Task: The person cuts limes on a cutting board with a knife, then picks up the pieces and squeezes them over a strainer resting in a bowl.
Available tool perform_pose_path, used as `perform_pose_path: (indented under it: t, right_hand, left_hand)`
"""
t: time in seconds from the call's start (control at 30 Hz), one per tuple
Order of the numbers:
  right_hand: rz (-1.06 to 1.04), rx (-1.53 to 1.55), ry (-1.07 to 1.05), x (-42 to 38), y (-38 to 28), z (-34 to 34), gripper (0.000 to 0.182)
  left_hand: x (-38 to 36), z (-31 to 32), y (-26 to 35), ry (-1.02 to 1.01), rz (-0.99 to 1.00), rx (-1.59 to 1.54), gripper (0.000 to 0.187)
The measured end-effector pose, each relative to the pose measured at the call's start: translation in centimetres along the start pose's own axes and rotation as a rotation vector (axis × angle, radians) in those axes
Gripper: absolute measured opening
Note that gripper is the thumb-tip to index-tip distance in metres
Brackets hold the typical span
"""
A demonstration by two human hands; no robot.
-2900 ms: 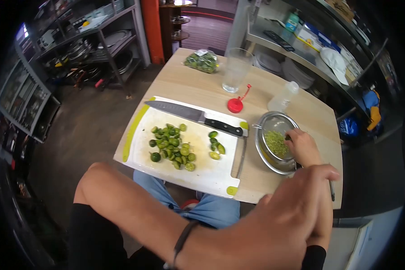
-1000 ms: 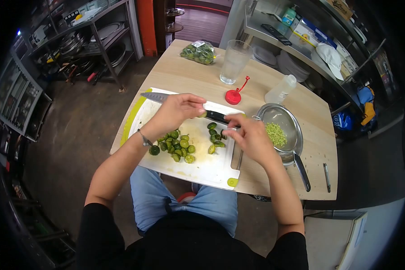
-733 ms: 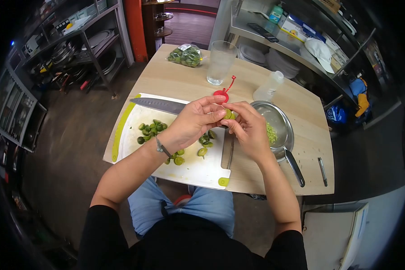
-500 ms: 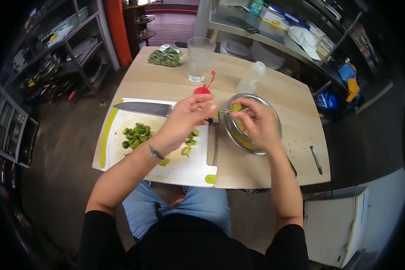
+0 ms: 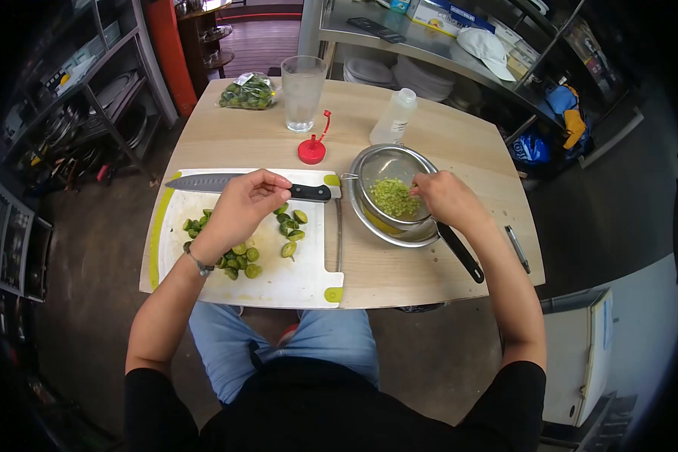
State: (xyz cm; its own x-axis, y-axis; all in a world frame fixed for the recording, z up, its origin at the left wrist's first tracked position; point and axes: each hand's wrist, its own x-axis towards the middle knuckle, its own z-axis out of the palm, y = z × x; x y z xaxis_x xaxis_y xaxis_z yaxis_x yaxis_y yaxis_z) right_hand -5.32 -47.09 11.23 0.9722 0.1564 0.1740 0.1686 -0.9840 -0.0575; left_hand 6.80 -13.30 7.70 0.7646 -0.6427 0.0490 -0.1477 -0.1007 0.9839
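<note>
My right hand [image 5: 446, 197] is closed at the fingertips over the right side of a mesh strainer [image 5: 384, 163]. The lime half it held a moment before is hidden by the fingers. Pale green pulp and seeds [image 5: 393, 197] lie in the strainer, which rests on a metal bowl [image 5: 369, 224] with yellowish liquid. My left hand [image 5: 250, 202] hovers palm-in above the cutting board [image 5: 297, 282], thumb and index finger slightly apart, with nothing visible between them. Near it are a black-handled knife [image 5: 309, 193] along the board's far edge and several cut small limes [image 5: 237, 258].
Behind the board stand a bag of green limes [image 5: 247, 92], a glass [image 5: 301, 98], a red squeeze-bottle cap [image 5: 311, 151] and an uncapped bottle [image 5: 394, 119]. The strainer's black handle [image 5: 459, 254] points toward me. A pen [image 5: 517, 248] lies near the table's right edge.
My left hand has moved left and toward me over the board. My right hand has lowered into the strainer, its fingers now closed over the lime half. The view has shifted.
</note>
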Motion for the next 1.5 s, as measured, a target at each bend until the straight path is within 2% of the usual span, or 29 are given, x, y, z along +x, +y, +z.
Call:
perform_pose_path:
  t: [0.1,0.17,0.4,0.47,0.6,0.67,0.7,0.77,0.8,0.97,1.07,1.23,1.3,1.37,1.4,1.47,1.5]
  right_hand:
    - [0.007,-0.093,-0.035,0.2,-0.4,-0.4,0.006]
    - [-0.058,-0.049,0.057,0.3,-0.2,-0.4,0.009]
    - [-0.06,-0.045,0.133,0.4,-0.8,-1.7,0.011]
    - [-0.031,0.008,0.251,0.4,-1.2,-3.3,0.007]
    - [-0.003,0.026,0.35,0.6,-2.2,-7.0,0.009]
    - [0.117,0.035,0.395,0.7,-2.1,-7.2,0.007]
    - [0.117,0.037,0.394,0.6,-1.9,-6.0,0.007]
    - [-0.01,0.079,0.175,0.3,-1.3,-2.2,0.011]
    - [-0.012,0.079,0.175,0.2,-1.4,-1.8,0.011]
    - [0.168,0.077,0.088,0.4,-1.8,-2.2,0.011]
    - [0.049,0.07,0.115,0.4,-1.8,-2.1,0.01]
    - [0.01,0.097,0.227,0.6,-1.9,-2.2,0.009]
    - [-0.024,0.145,0.27,0.8,-1.9,-2.0,0.008]
    - [0.168,-0.122,-0.034,0.5,-2.4,-1.0,0.009]
    - [0.135,-0.095,-0.026,0.9,-3.3,-1.2,0.009]
    - [0.061,0.131,0.213,1.3,-5.3,-3.1,0.009]
    - [0.042,0.15,0.212,1.7,-6.5,-3.3,0.009]
  left_hand:
    - [-0.3,-0.8,-0.5,0.043,0.049,0.025,0.018]
    - [-0.3,-1.4,-0.8,0.058,0.073,0.059,0.017]
    - [-0.6,-2.4,-0.4,0.131,0.163,0.311,0.015]
    - [-0.7,-2.6,-0.5,0.138,0.169,0.326,0.016]
    - [-0.9,-3.0,-0.4,0.162,0.192,0.384,0.016]
    - [-1.0,-3.1,-0.2,0.16,0.194,0.397,0.015]
    - [-1.2,-3.2,-0.2,0.158,0.199,0.411,0.015]
    - [-1.3,-3.3,-0.3,0.157,0.186,0.418,0.015]
    - [-1.4,-3.4,-0.4,0.155,0.175,0.424,0.016]
    - [-2.0,-3.6,0.0,0.15,0.149,0.519,0.016]
    - [-1.9,-4.0,0.1,0.161,0.193,0.571,0.015]
    - [-1.6,-4.6,-0.6,0.181,0.24,0.644,0.013]
    - [-1.6,-5.5,-1.3,0.108,0.213,0.728,0.015]
    - [-1.6,-6.4,-1.5,0.053,0.222,0.772,0.015]
    - [-1.6,-6.9,-1.7,0.052,0.238,0.824,0.016]
    - [-1.5,-8.0,-2.3,0.037,0.18,0.826,0.016]
    - [-1.6,-8.4,-2.4,0.027,0.151,0.852,0.016]
